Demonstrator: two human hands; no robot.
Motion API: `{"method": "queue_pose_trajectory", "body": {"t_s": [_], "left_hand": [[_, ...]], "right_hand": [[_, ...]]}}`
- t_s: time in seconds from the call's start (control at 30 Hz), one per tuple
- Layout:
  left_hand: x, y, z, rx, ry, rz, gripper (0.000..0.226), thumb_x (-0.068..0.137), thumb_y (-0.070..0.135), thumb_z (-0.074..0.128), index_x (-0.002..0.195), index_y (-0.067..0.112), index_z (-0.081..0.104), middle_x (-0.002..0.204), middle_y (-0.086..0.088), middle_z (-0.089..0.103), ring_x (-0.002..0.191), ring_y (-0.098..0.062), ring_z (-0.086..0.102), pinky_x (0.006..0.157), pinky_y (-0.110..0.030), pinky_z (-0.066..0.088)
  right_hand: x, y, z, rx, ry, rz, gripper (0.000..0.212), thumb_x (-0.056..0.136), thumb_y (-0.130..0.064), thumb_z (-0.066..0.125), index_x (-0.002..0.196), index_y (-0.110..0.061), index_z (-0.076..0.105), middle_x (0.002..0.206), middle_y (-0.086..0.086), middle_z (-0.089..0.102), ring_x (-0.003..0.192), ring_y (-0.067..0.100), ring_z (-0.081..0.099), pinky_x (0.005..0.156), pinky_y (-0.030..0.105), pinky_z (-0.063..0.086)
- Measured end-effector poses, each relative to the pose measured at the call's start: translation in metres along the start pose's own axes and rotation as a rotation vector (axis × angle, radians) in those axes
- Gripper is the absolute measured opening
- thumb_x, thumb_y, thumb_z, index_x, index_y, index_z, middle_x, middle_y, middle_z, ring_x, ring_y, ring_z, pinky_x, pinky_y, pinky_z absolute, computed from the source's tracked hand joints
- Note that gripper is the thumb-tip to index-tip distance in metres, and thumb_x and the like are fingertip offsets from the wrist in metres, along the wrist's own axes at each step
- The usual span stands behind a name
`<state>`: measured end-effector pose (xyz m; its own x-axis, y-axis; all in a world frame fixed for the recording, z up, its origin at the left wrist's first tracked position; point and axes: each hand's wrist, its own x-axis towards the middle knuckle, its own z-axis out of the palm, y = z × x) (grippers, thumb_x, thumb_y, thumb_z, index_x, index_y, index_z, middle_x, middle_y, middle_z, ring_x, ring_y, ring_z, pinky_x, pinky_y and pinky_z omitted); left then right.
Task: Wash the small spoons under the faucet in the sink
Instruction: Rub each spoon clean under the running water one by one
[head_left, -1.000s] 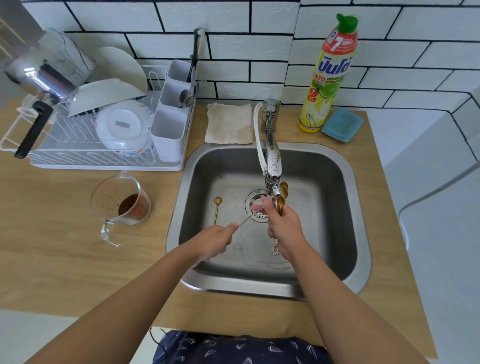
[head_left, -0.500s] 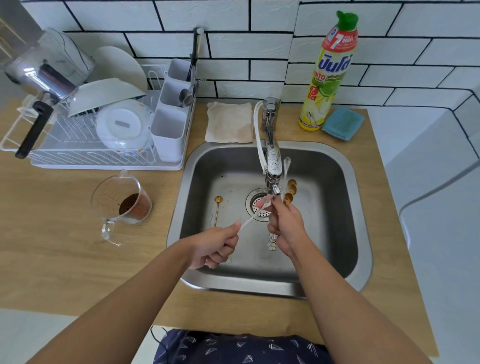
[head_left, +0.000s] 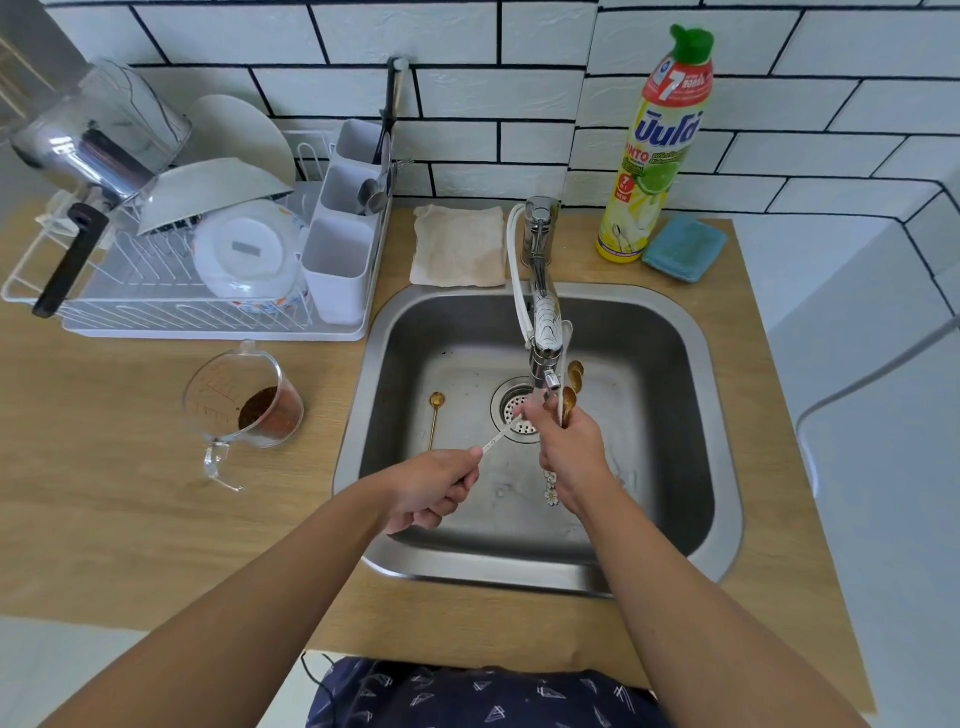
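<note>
Mostly open sink (head_left: 675, 332) rt of spoons (head_left: 570, 395).

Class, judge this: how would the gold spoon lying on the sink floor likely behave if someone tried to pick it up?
The gold spoon looks thin and metal, so probably stiff and light. It lies flat on the sink floor, so likely awkward to pinch. If wet, its slim handle may slip.
</note>
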<state>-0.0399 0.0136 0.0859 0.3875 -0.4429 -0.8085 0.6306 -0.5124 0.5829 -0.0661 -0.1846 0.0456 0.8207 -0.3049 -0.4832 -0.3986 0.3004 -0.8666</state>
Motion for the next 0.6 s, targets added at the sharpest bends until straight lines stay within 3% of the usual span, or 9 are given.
{"method": "queue_pose_trajectory", "body": {"t_s": [0.07, 0.17, 0.27, 0.4, 0.6], "left_hand": [[0.002, 0.0, 0.001, 0.023, -0.023, 0.007, 0.039, 0.103, 0.052, 0.042, 0.083, 0.019, 0.052, 0.06, 0.007, 0.037, 0.049, -0.009, 0.024, 0.04, -0.02, 0.021], [0.004, 0.0, 0.006, -0.019, -0.023, 0.055, 0.033, 0.105, 0.038, 0.043, 0.099, 0.011, 0.061, 0.064, 0.005, 0.042, 0.051, -0.009, 0.029, 0.045, -0.021, 0.027], [0.005, -0.002, 0.009, -0.006, 0.05, 0.164, 0.027, 0.106, 0.02, 0.039, 0.115, 0.004, 0.059, 0.072, 0.0, 0.052, 0.054, -0.008, 0.04, 0.053, -0.022, 0.036], [0.012, 0.01, 0.03, -0.001, 0.13, 0.317, 0.023, 0.109, 0.017, 0.038, 0.108, 0.005, 0.058, 0.073, -0.001, 0.058, 0.052, -0.009, 0.04, 0.051, -0.022, 0.033], [0.041, 0.026, 0.056, 0.054, 0.239, 0.359, 0.024, 0.106, 0.028, 0.046, 0.101, 0.007, 0.057, 0.077, -0.006, 0.07, 0.052, -0.013, 0.055, 0.049, -0.025, 0.041]], "right_hand": [[-0.001, 0.001, 0.002, -0.038, -0.024, 0.013, 0.025, 0.096, -0.035, 0.07, 0.079, -0.019, 0.078, 0.06, -0.014, 0.063, 0.043, 0.004, 0.032, 0.041, 0.019, 0.028], [0.003, -0.002, 0.004, 0.101, 0.058, 0.067, 0.029, 0.103, -0.036, 0.059, 0.09, -0.016, 0.075, 0.08, 0.002, 0.078, 0.044, 0.008, 0.027, 0.041, 0.022, 0.024], [0.009, -0.007, -0.001, 0.31, 0.089, 0.071, 0.032, 0.106, -0.036, 0.053, 0.098, -0.011, 0.071, 0.086, 0.007, 0.076, 0.04, 0.004, 0.026, 0.038, 0.018, 0.024], [0.007, -0.008, -0.001, 0.368, -0.026, 0.106, 0.023, 0.103, -0.034, 0.059, 0.102, -0.012, 0.068, 0.094, 0.008, 0.076, 0.041, 0.002, 0.029, 0.038, 0.016, 0.027], [0.009, -0.019, -0.002, 0.347, -0.048, 0.095, 0.038, 0.106, -0.045, 0.049, 0.093, -0.011, 0.059, 0.077, 0.004, 0.067, 0.043, 0.006, 0.036, 0.04, 0.018, 0.033]]}}
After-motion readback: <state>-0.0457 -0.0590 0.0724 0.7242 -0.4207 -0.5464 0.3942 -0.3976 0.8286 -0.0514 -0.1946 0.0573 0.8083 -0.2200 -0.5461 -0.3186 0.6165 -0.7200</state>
